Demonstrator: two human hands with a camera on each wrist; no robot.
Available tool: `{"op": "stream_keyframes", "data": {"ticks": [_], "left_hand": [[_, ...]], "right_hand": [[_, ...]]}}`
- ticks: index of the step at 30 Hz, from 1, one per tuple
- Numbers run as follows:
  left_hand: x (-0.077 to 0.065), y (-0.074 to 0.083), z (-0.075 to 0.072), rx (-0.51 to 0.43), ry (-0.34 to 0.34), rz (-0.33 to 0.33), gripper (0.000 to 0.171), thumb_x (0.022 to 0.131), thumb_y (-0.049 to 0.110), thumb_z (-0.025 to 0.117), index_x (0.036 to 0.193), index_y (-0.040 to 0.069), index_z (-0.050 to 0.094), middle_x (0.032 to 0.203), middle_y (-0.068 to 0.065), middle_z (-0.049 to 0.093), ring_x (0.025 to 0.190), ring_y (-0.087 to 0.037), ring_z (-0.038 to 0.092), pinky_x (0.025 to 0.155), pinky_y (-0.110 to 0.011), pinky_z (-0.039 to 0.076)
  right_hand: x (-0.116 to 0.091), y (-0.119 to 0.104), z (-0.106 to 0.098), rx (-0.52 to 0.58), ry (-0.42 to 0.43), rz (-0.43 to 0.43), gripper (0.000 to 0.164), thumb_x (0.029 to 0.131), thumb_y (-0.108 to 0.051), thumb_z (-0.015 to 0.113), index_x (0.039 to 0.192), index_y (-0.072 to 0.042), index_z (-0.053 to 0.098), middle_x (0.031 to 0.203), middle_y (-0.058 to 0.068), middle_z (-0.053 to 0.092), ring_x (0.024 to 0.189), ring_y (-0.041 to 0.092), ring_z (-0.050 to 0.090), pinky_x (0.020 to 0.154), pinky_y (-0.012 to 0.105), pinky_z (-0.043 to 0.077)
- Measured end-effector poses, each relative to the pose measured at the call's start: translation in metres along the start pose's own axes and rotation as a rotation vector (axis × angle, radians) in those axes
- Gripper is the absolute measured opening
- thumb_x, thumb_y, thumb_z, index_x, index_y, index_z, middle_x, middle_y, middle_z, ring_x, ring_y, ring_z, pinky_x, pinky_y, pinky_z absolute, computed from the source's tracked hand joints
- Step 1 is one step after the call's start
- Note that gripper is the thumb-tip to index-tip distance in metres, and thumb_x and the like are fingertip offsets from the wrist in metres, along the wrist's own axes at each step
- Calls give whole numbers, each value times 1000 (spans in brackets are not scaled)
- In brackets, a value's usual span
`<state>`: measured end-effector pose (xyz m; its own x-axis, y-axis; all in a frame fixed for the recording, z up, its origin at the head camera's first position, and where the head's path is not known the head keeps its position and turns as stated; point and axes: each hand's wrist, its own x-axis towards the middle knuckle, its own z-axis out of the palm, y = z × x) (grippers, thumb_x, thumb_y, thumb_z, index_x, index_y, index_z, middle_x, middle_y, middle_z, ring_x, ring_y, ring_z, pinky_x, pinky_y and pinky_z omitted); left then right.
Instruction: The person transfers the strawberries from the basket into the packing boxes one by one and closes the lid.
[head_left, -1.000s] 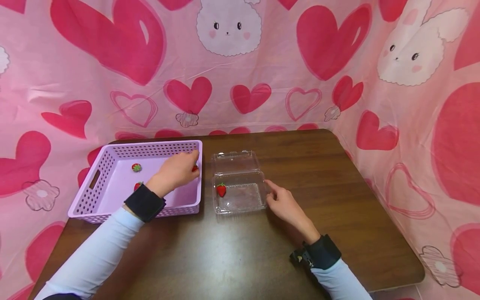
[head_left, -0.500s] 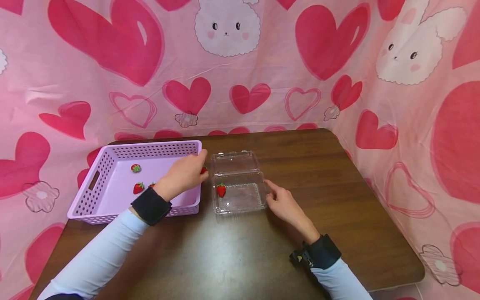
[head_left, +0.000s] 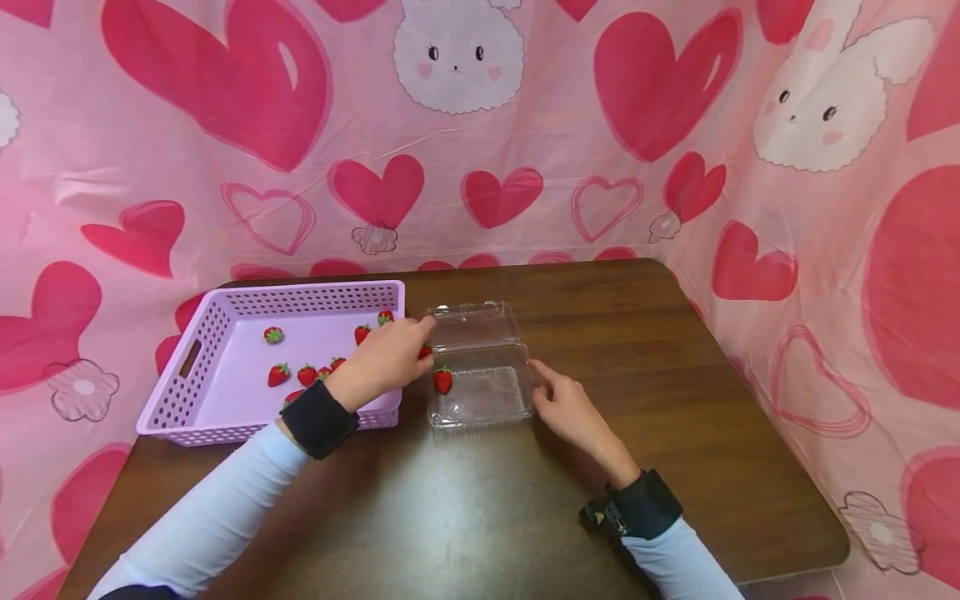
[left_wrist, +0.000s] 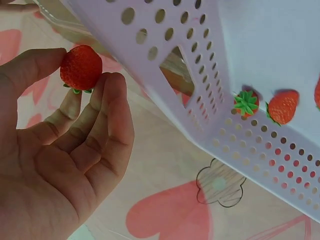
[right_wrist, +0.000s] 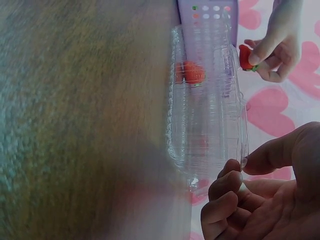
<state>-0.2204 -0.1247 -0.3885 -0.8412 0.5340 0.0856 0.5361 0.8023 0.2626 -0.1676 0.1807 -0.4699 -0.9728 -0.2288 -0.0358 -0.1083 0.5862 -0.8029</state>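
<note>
My left hand (head_left: 386, 357) pinches a strawberry (left_wrist: 81, 68) between thumb and fingertips, just past the right wall of the lilac basket (head_left: 258, 302) and over the left edge of the clear plastic clamshell box (head_left: 480, 408). Inside that box, toward its left side, lies one strawberry (head_left: 443, 380); its lid stands open at the back. My right hand (head_left: 573, 412) pinches the box's right rim between thumb and fingers, plain in the right wrist view. Several more strawberries (head_left: 279, 375) lie in the basket, some partly hidden behind the left hand.
A brown wooden table (head_left: 600, 333) carries the basket at left and the box at centre. The basket's perforated walls rise between its strawberries and the box. A pink heart-print cloth (head_left: 465, 133) hangs behind the table and along its sides.
My left hand has moved right with the strawberry, out over the basket's right wall to the box's left edge. The right hand has stayed on the box's rim.
</note>
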Motion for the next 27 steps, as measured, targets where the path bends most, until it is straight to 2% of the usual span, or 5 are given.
{"op": "stream_keyframes", "data": {"ticks": [7, 16, 27], "left_hand": [[2, 7, 7, 3, -22, -13, 30, 92, 19, 80, 111, 4, 62, 70, -2, 56, 64, -21, 57, 53, -34, 48], [6, 14, 21, 42, -1, 29, 26, 90, 21, 82, 100, 8, 62, 70, 0, 56, 66, -22, 61, 55, -38, 48], [12, 22, 30, 34, -25, 44, 26, 88, 18, 84, 106, 8, 67, 75, -1, 62, 70, -24, 65, 58, -40, 53]], "right_hand": [[0, 1, 0, 5, -10, -8, 54, 104, -7, 54, 157, -4, 47, 69, 0, 48, 55, 14, 43, 51, 27, 38], [0, 2, 1, -1, -8, -7, 54, 104, -8, 54, 157, -5, 47, 68, 0, 48, 54, 14, 43, 51, 27, 39], [0, 2, 1, -1, 1, -4, 54, 103, -8, 54, 157, -5, 48, 68, 0, 48, 54, 14, 43, 51, 27, 39]]}}
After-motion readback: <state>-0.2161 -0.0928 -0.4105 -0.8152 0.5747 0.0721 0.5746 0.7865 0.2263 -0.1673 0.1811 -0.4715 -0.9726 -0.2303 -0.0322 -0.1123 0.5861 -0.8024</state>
